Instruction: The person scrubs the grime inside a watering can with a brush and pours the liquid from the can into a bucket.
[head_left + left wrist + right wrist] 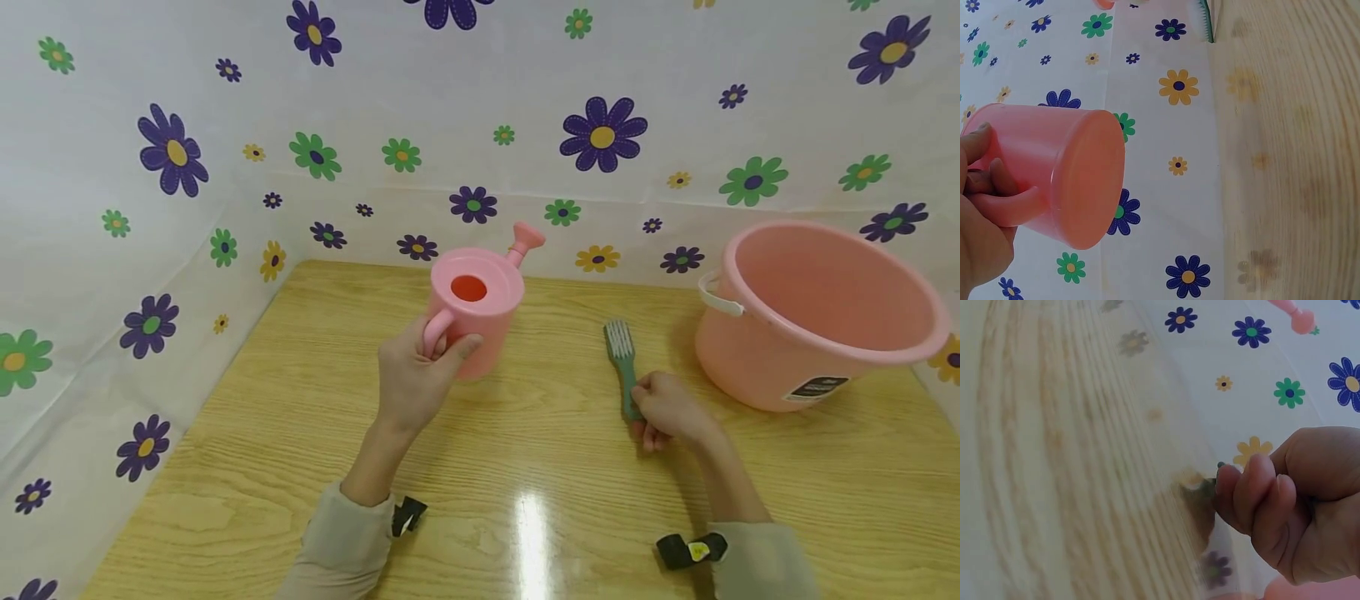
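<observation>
A pink watering can is in my left hand, whose fingers grip its looped handle. The can's flat base shows in the left wrist view, raised off the table, and its spout with a flared rose points to the back right. My right hand pinches the lower handle of a green brush, with its pale bristles showing at the far end. In the right wrist view the curled fingers hide most of the brush. Whether the brush touches the table, I cannot tell.
A large pink bucket with a white handle stands at the right, close to my right hand. The wood-grain table meets a white flower-print sheet at its back and left edges.
</observation>
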`<state>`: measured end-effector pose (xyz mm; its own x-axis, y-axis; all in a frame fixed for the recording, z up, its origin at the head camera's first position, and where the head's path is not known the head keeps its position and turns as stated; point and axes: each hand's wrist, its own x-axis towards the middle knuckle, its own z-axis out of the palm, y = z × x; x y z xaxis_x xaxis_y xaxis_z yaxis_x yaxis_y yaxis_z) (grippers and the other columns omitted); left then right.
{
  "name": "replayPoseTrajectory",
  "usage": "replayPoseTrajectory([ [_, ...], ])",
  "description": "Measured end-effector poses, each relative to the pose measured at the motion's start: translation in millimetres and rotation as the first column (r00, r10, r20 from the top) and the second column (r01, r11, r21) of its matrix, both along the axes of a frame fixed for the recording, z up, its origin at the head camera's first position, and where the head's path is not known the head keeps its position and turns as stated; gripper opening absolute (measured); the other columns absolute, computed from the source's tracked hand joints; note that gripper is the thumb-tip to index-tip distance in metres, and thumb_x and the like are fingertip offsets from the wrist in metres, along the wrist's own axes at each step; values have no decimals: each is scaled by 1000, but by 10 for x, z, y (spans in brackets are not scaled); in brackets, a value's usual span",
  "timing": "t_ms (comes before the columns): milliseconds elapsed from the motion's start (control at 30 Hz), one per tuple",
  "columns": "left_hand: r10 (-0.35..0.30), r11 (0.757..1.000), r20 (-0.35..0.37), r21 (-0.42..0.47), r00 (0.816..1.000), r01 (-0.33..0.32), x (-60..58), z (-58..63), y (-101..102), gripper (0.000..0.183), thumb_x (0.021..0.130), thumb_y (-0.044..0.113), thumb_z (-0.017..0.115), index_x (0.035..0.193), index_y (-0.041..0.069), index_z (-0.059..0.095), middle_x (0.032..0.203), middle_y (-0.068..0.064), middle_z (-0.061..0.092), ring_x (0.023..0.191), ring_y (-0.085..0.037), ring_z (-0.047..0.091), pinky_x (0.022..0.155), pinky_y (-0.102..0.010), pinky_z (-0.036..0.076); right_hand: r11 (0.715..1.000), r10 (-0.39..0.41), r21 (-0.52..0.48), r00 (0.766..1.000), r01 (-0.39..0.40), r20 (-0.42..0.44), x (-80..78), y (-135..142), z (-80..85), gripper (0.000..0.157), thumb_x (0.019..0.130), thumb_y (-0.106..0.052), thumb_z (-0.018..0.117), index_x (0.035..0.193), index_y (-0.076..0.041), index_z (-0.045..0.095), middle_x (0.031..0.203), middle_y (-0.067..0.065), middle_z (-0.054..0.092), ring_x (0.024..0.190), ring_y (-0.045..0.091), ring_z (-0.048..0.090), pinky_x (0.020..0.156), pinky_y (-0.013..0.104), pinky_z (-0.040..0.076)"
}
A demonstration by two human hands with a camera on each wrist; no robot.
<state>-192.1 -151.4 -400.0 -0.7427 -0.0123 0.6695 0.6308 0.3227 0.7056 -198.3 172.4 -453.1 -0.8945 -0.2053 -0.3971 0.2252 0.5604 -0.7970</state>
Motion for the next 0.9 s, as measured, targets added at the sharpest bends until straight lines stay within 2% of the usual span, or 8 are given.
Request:
replayPoseTrajectory([
  [67,3,1000,-6,-4,1000,-3,5,-5,-5,39,77,3,83,70,4,45,61,-2,33,61,-14,42,58,-19,36,1000,-6,25,1000,7,-11,5,-14,-15,27,104,-9,35,110,13,48,56,11,59,36,12,54,38,27,46],
  [367,5,1000,-25,3,1000,-5,40,-18,-14,34,78,4,83,72,2,49,61,-2,35,61,-14,43,58,-19,37,992,0,124,994,13,-107,77,-59,-30,22,102,-10,40,105,11,47,55,12,59,35,15,55,37,32,48],
  [467,9,1000,-27,7,1000,-9,53,-18,-18,34,78,4,83,72,2,49,61,-2,35,61,-14,42,58,-19,37,983,14,182,990,11,-138,87,-74,-38,25,101,-15,47,94,8,52,52,10,57,35,15,55,36,32,47],
  [633,8,1000,-46,9,999,-8,57,-31,-27,38,78,3,83,70,3,46,60,-3,34,59,-14,41,58,-19,35,965,20,263,991,17,-135,111,-97,-59,29,98,-24,58,93,4,51,53,7,55,38,15,55,38,30,45],
  [733,10,1000,-60,13,998,-9,63,-45,-32,39,77,2,83,69,3,45,60,-2,34,59,-14,40,57,-19,35,961,22,277,990,17,-137,126,-106,-72,29,98,-23,59,98,4,48,57,9,56,40,16,56,39,30,46],
  [900,18,1000,-71,20,997,-17,74,-63,-47,35,77,2,84,72,1,49,60,-2,34,59,-14,40,57,-20,35,960,11,280,988,32,-152,134,-127,-83,28,98,-23,58,98,3,47,57,10,57,41,17,56,39,30,45],
])
